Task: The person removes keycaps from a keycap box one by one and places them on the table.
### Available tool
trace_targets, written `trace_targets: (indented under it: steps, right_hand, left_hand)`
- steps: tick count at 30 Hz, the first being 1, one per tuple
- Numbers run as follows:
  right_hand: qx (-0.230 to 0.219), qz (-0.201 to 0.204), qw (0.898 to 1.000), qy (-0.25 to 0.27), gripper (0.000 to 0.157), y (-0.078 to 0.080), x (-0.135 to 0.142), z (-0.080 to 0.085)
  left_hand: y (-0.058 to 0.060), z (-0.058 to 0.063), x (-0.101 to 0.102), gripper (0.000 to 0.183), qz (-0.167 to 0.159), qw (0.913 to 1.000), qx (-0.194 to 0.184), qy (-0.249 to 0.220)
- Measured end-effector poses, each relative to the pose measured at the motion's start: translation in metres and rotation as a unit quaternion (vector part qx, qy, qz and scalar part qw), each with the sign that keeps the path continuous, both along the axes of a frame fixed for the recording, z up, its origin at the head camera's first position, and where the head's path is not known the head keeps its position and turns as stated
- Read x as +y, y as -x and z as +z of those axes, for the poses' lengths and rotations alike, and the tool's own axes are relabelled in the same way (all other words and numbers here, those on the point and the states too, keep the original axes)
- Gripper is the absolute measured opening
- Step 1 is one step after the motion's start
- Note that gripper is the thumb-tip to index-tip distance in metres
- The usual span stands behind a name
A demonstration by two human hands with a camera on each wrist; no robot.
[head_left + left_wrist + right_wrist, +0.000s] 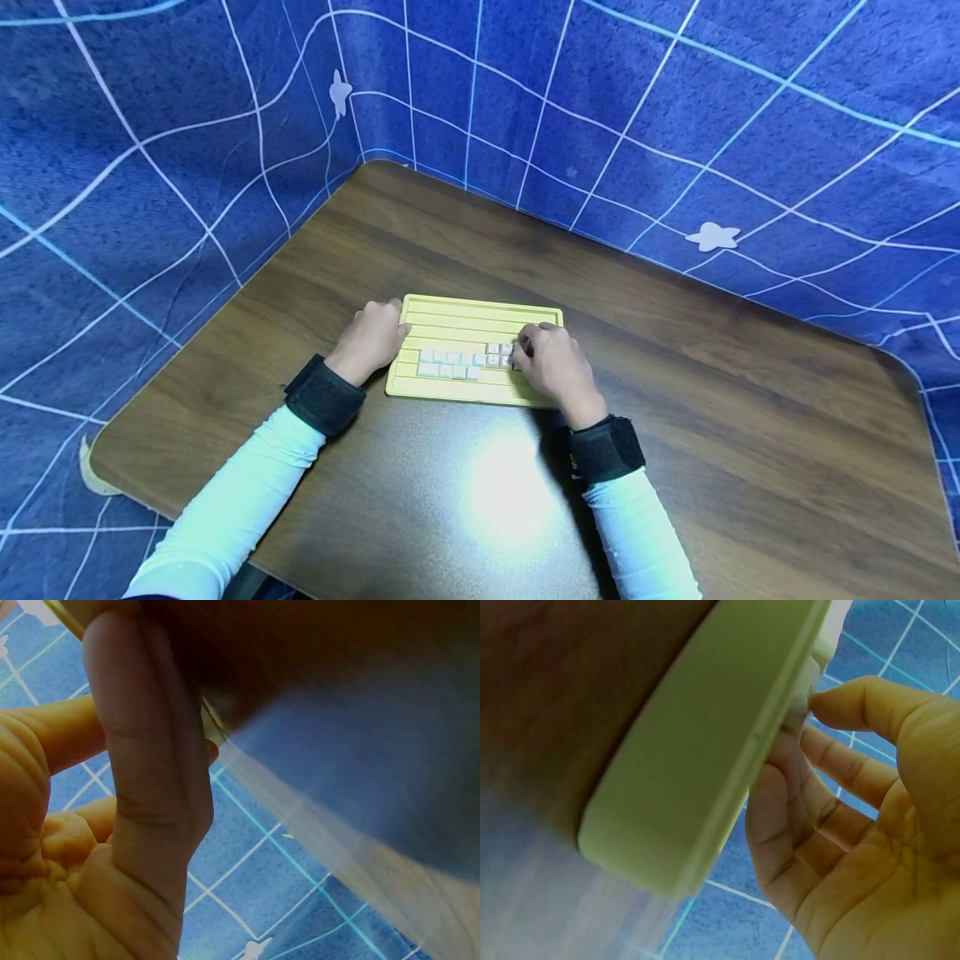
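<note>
A yellow tray (450, 313) with raised ridges lies on the table, and rows of small white keycaps (452, 358) stand on its lower half. My left hand (372, 337) holds the tray's left edge; in the left wrist view, the thumb (154, 727) lies close to the camera and only slivers of tray show. My right hand (557, 360) is over the tray's right part, at the end of the keycap rows. Its thumb and fingertips pinch a small whitish keycap (801, 701) in the right wrist view, partly hidden by the fingers.
The brown wooden table (720, 400) extends around the tray, with a bright light reflection in front. Blue gridded curtains (525, 100) with white star shapes border its left and far edges. Black bands (607, 448) circle both wrists.
</note>
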State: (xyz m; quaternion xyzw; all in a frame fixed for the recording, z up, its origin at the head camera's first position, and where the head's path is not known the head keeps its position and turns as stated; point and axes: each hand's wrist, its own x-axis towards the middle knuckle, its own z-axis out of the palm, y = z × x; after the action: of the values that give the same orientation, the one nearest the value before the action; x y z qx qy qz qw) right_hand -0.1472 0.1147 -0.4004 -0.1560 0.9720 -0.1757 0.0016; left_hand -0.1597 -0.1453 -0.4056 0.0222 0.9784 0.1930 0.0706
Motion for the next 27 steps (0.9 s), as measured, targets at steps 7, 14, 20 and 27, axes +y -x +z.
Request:
trace_targets:
  steps: [7,14,20,27]
  right_hand:
    - [0.015,-0.003,1.0,0.004,0.019,-0.001,0.008,0.008]
    - [0.038,-0.008,0.999,0.017,0.016,-0.001,0.021,0.01]
    - [0.072,-0.012,0.997,0.021,0.014,-0.002,0.044,0.008]
    - [0.085,-0.038,0.996,0.008,0.013,-0.008,0.078,0.001]
  left_hand:
    - [0.0,0.0,0.001,0.033,-0.004,1.0,-0.008,0.001]
    - [0.0,-0.001,0.0,0.034,-0.002,0.9999,-0.012,0.003]
    - [0.001,-0.002,-0.001,0.035,-0.01,0.9999,-0.005,0.002]
    - [0.001,-0.001,0.001,0.037,-0.008,0.9999,-0.014,0.007]
